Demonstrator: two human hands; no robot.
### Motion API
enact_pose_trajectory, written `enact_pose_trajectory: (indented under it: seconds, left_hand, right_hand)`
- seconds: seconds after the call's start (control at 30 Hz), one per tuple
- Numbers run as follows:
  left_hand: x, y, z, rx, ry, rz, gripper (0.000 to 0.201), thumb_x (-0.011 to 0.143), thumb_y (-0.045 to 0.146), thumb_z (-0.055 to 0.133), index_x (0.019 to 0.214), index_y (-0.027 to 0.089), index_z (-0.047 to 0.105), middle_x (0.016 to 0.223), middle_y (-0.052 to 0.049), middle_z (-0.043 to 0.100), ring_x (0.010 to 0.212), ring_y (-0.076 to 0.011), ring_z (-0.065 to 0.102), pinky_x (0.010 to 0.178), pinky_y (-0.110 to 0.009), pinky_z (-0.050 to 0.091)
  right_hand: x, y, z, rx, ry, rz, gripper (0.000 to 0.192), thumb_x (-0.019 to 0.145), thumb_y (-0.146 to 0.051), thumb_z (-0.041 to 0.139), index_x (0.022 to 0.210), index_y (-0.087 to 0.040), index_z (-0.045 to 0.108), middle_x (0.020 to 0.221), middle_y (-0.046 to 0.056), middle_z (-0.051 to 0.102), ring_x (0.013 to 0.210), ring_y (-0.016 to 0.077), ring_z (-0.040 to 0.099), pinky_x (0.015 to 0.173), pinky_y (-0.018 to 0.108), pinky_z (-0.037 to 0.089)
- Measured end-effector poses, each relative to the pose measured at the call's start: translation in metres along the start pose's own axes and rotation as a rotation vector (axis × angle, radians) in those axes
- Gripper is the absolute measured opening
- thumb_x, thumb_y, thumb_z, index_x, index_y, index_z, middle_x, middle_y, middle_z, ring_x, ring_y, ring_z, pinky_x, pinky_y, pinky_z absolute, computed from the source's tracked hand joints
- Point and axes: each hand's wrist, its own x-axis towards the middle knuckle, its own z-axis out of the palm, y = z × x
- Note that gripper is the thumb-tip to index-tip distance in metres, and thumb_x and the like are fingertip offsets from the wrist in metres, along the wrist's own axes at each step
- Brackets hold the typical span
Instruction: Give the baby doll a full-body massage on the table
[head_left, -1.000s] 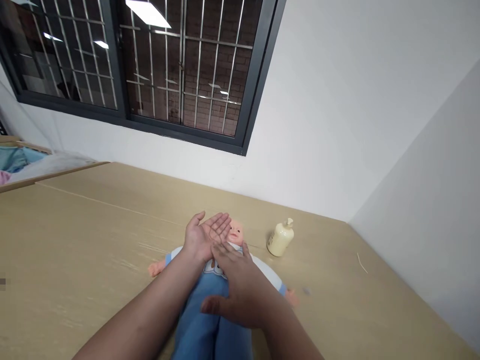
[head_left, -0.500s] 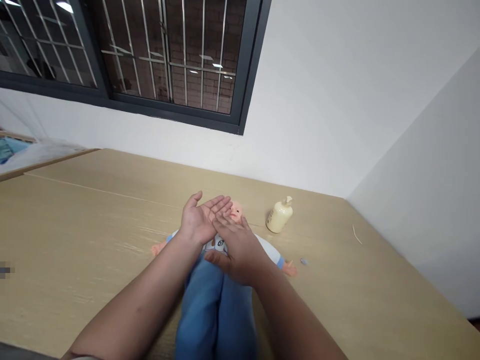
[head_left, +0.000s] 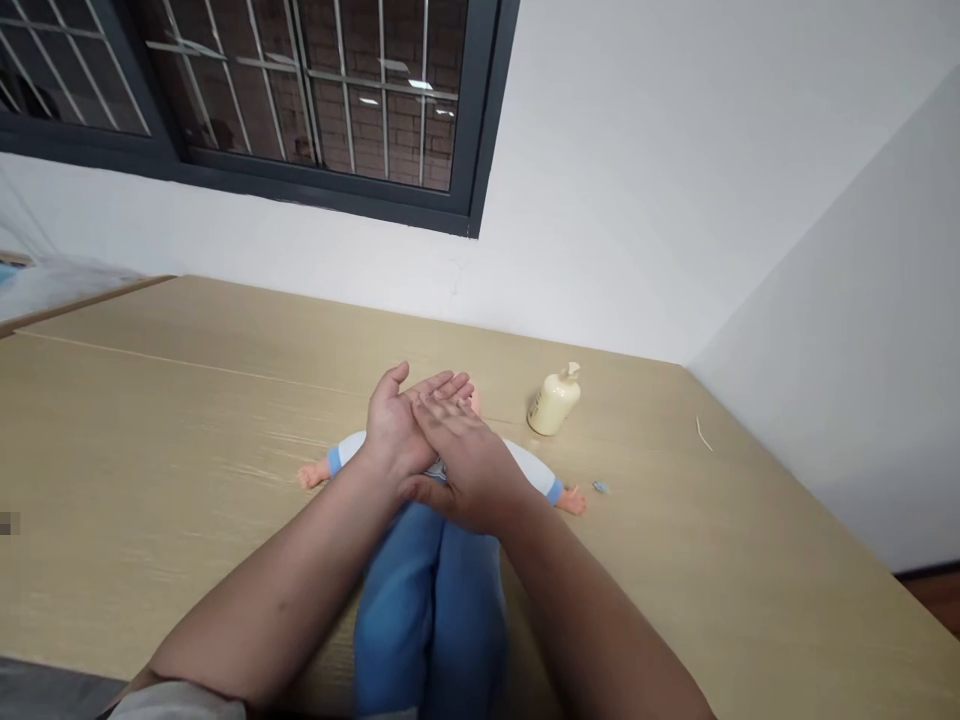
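Palm up, my left hand (head_left: 397, 425) is held over a doll's chest, fingers stretched out and thumb raised. My right hand (head_left: 472, 465) lies palm down across the left palm, its fingers straight and its thumb by the left wrist. Neither hand grips anything. Beneath them a baby doll (head_left: 431, 600) in blue trousers and a white top with blue cuffs lies on its back with arms spread. My hands hide most of its head and chest. A cream pump bottle (head_left: 554, 402) stands upright to the right, beyond the doll's arm.
The wood-coloured tabletop (head_left: 187, 430) reaches back to a white wall below a barred window (head_left: 315, 90). A small bluish bit (head_left: 601, 487) lies by the doll's hand. Farther right is a thin pale strip (head_left: 703, 433). Clear plastic sheeting (head_left: 67, 285) lies at the far left.
My right hand has slid farther onto the left palm, and both hands now cover more of the doll's face and chest. The whole view has shifted slightly.
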Motion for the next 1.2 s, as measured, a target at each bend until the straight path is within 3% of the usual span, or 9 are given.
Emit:
enact_pose_trajectory:
  seconds: [0.17, 0.3, 0.47, 0.63, 0.73, 0.87, 1.03, 1.2]
  left_hand:
    - [0.011, 0.018, -0.01, 0.013, 0.002, 0.037, 0.067, 0.092, 0.055, 0.046, 0.136, 0.005, 0.052, 0.129, -0.027, 0.063, 0.125, -0.0338, 0.062, 0.098, -0.043, 0.056]
    - [0.017, 0.01, -0.012, -0.018, 0.005, 0.019, 0.066, 0.093, 0.054, 0.044, 0.137, 0.006, 0.051, 0.128, -0.026, 0.064, 0.124, -0.0336, 0.063, 0.099, -0.044, 0.056]
    - [0.01, -0.006, -0.006, -0.002, -0.034, -0.065, 0.073, 0.092, 0.058, 0.044, 0.137, 0.001, 0.05, 0.128, -0.029, 0.064, 0.124, -0.0361, 0.062, 0.096, -0.045, 0.056]
    - [0.011, 0.009, -0.01, 0.032, -0.005, -0.006, 0.073, 0.092, 0.058, 0.042, 0.139, 0.003, 0.047, 0.131, -0.028, 0.062, 0.123, -0.0338, 0.063, 0.096, -0.044, 0.056]
    - [0.016, 0.02, -0.016, 0.045, -0.027, 0.054, 0.072, 0.091, 0.058, 0.044, 0.139, 0.005, 0.047, 0.132, -0.026, 0.062, 0.124, -0.0325, 0.063, 0.097, -0.042, 0.056]
    - [0.017, 0.017, -0.019, 0.039, -0.055, 0.037, 0.072, 0.092, 0.059, 0.044, 0.139, 0.005, 0.047, 0.133, -0.026, 0.062, 0.125, -0.033, 0.063, 0.099, -0.043, 0.055]
    - [0.003, 0.003, -0.014, 0.045, -0.064, -0.074, 0.074, 0.091, 0.063, 0.044, 0.135, 0.004, 0.05, 0.131, -0.027, 0.063, 0.12, -0.034, 0.065, 0.097, -0.045, 0.055]
    - [-0.007, 0.003, -0.022, 0.076, 0.007, -0.022, 0.06, 0.095, 0.055, 0.042, 0.125, 0.005, 0.056, 0.123, -0.024, 0.067, 0.111, -0.0303, 0.069, 0.099, -0.045, 0.055]
  right_hand:
    - [-0.004, -0.01, -0.008, 0.055, -0.044, 0.024, 0.103, 0.085, -0.081, 0.047, 0.156, -0.009, 0.032, 0.163, 0.018, 0.032, 0.153, 0.0305, 0.024, 0.126, 0.047, 0.019]
    - [-0.01, -0.02, -0.009, 0.147, -0.073, 0.016, 0.107, 0.084, -0.082, 0.049, 0.16, -0.013, 0.021, 0.164, 0.016, 0.03, 0.153, 0.0311, 0.026, 0.123, 0.048, 0.026]
    - [-0.004, -0.008, 0.0, 0.091, -0.055, 0.039, 0.104, 0.089, -0.079, 0.043, 0.159, -0.004, 0.021, 0.165, 0.021, 0.024, 0.154, 0.032, 0.02, 0.125, 0.049, 0.02]
    - [0.002, 0.001, 0.007, 0.028, -0.039, 0.101, 0.095, 0.093, -0.076, 0.038, 0.156, -0.005, 0.031, 0.163, 0.022, 0.028, 0.154, 0.0323, 0.021, 0.126, 0.054, 0.013]
    - [-0.003, -0.009, 0.003, 0.087, -0.032, 0.065, 0.094, 0.092, -0.077, 0.038, 0.155, -0.007, 0.033, 0.16, 0.02, 0.035, 0.152, 0.031, 0.028, 0.126, 0.052, 0.017]
    - [-0.008, -0.022, -0.001, 0.182, -0.044, -0.024, 0.096, 0.091, -0.078, 0.04, 0.157, -0.009, 0.03, 0.163, 0.018, 0.031, 0.154, 0.0291, 0.025, 0.125, 0.048, 0.023]
    - [0.0, -0.013, 0.012, 0.059, -0.031, 0.018, 0.099, 0.093, -0.076, 0.039, 0.16, -0.007, 0.017, 0.167, 0.019, 0.015, 0.157, 0.0319, 0.009, 0.126, 0.056, 0.006]
    - [0.003, -0.002, 0.02, -0.036, -0.124, 0.141, 0.097, 0.093, -0.075, 0.039, 0.16, -0.007, 0.019, 0.167, 0.019, 0.014, 0.157, 0.0334, 0.007, 0.125, 0.057, 0.001]
